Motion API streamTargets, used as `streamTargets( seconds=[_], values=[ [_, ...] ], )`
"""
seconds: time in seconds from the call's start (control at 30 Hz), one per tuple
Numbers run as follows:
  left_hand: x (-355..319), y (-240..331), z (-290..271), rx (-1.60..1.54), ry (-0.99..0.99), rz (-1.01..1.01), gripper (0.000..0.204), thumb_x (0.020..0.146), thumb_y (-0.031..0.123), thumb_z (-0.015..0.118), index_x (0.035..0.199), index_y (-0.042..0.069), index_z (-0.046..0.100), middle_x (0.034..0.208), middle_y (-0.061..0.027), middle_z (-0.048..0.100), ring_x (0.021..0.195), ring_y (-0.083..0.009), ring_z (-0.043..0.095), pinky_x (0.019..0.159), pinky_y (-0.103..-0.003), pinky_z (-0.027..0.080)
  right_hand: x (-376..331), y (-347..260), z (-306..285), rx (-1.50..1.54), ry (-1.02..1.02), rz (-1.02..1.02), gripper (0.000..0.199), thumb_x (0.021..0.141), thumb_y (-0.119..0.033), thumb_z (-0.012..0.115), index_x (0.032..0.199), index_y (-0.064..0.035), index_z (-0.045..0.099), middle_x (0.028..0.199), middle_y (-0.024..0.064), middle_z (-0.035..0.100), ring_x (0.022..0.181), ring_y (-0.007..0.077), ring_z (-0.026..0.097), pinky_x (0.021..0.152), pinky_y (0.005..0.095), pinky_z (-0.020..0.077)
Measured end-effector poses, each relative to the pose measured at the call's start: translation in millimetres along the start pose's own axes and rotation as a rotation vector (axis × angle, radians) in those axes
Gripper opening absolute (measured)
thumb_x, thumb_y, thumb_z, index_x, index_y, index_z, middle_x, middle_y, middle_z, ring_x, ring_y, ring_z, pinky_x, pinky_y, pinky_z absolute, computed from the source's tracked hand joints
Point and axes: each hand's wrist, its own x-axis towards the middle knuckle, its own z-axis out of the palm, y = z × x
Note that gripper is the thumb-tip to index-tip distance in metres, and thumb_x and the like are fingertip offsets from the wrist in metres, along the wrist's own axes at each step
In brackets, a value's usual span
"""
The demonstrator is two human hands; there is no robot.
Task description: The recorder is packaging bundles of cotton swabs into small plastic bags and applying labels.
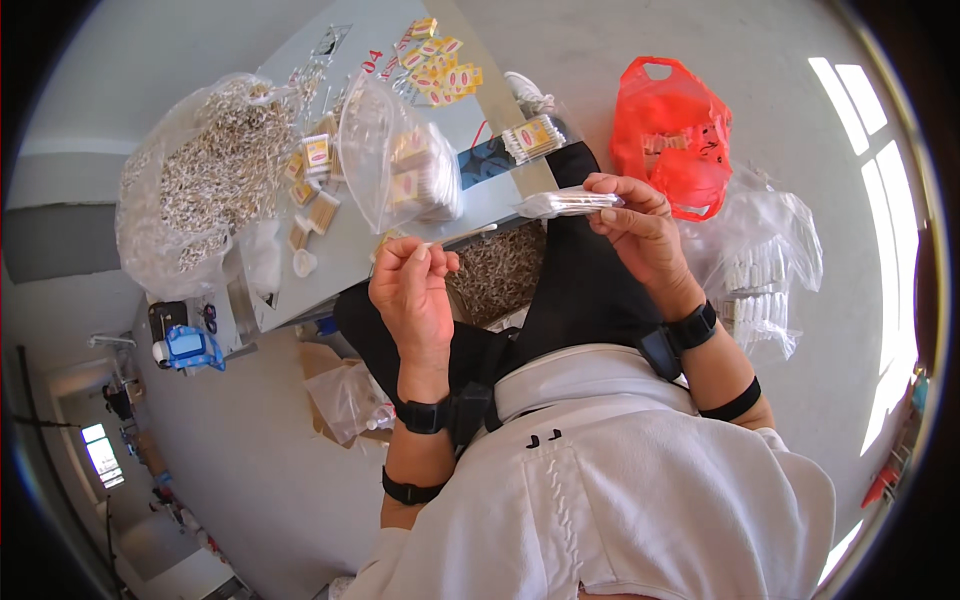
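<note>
My left hand (412, 290) is closed, thumb and fingers pinching one end of a cotton swab (470, 236) that points to the right. In my right hand (645, 228), thumb and fingers grip a small clear packet of cotton swabs (560, 204), held roughly level over my lap. The swab's tip and the packet are a short way apart. Just beyond them on the table, a clear plastic bag (385, 150) holds stacked swab packets. Another swab packet with a yellow label (533, 138) rests near the table's right edge.
A large clear bag of loose swabs (215, 165) fills the table's left side. Yellow label cards (440, 75) lie scattered farther back. Below the table edge, a container of loose swabs (500, 270) shows between my legs. Red (670, 125) and clear (755, 270) bags stand right.
</note>
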Motion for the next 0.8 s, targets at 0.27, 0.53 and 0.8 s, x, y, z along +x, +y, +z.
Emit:
streamTargets(
  seconds=[0.27, 0.53, 0.8],
  values=[
    [-4, 17, 15, 0.152, -0.038, 0.129, 0.008, 0.084, -0.007, 0.050, 0.082, 0.000, 0.050, 0.083, -0.0136, 0.061, 0.062, -0.0132, 0.053, 0.058, -0.026, 0.046, -1, -5, 12, -0.078, -0.082, -0.054, 0.026, 0.074, 0.011, 0.065, 0.099, 0.0015, 0.066, 0.111, 0.0122, 0.059, 0.082, 0.0149, 0.058, 0.069, 0.0264, 0.0500],
    [-14, 24, 38, 0.327, -0.199, -0.166, 0.012, 0.086, -0.001, 0.057, 0.098, -0.004, 0.059, 0.073, -0.0054, 0.059, 0.054, -0.0048, 0.047, 0.049, -0.017, 0.039, -3, -7, 24, -0.213, -0.077, -0.126, 0.023, 0.076, 0.007, 0.066, 0.098, 0.0014, 0.067, 0.109, 0.0098, 0.059, 0.082, 0.0124, 0.058, 0.069, 0.0250, 0.0493],
    [-15, 21, 49, 0.304, -0.248, -0.202, 0.027, 0.086, -0.004, 0.052, 0.112, -0.004, 0.057, 0.075, -0.0045, 0.057, 0.056, -0.0047, 0.047, 0.051, -0.017, 0.040, -7, -12, 33, -0.259, -0.057, -0.146, 0.020, 0.076, 0.007, 0.064, 0.095, 0.0014, 0.067, 0.109, 0.0100, 0.058, 0.082, 0.0135, 0.058, 0.070, 0.0249, 0.0490]
  ],
)
